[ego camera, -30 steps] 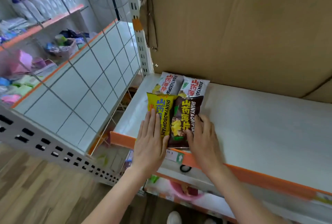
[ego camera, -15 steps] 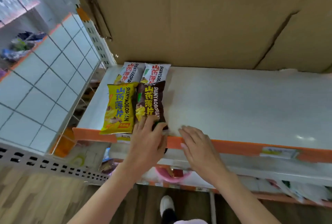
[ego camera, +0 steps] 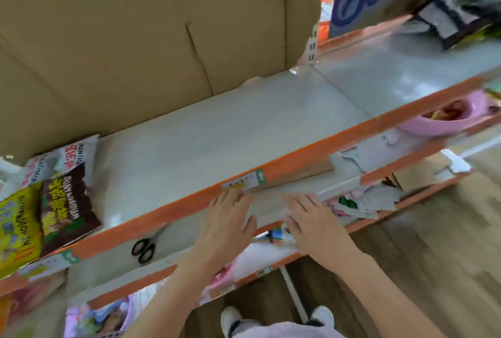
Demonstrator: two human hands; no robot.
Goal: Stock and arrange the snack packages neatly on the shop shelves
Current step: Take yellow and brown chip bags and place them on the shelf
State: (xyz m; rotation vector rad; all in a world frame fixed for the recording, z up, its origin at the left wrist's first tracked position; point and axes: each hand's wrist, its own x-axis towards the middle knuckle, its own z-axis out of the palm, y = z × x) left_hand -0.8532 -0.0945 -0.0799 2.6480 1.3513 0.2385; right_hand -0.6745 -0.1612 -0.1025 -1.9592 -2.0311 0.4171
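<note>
I see my left hand (ego camera: pixel 230 218) and right hand (ego camera: pixel 315 218) side by side, fingers straight and holding nothing, near the shelf (ego camera: pixel 217 145) front edge. The brown snack package (ego camera: pixel 66 207) and yellow snack package (ego camera: pixel 16 226) lie at the shelf's far left, two white ones (ego camera: pixel 62 160) behind them.

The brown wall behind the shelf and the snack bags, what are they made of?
Brown wall: looks like cardboard, matte tan, with a straight fold crease and a ragged torn bottom edge.
Snack bags: seem to be thin plastic film, printed in bright colours with zigzag-cut sealed ends; the picture is too blurry to be sure.
Shelf: probably painted metal, pale and smooth with faint sheen, orange front edge.
</note>
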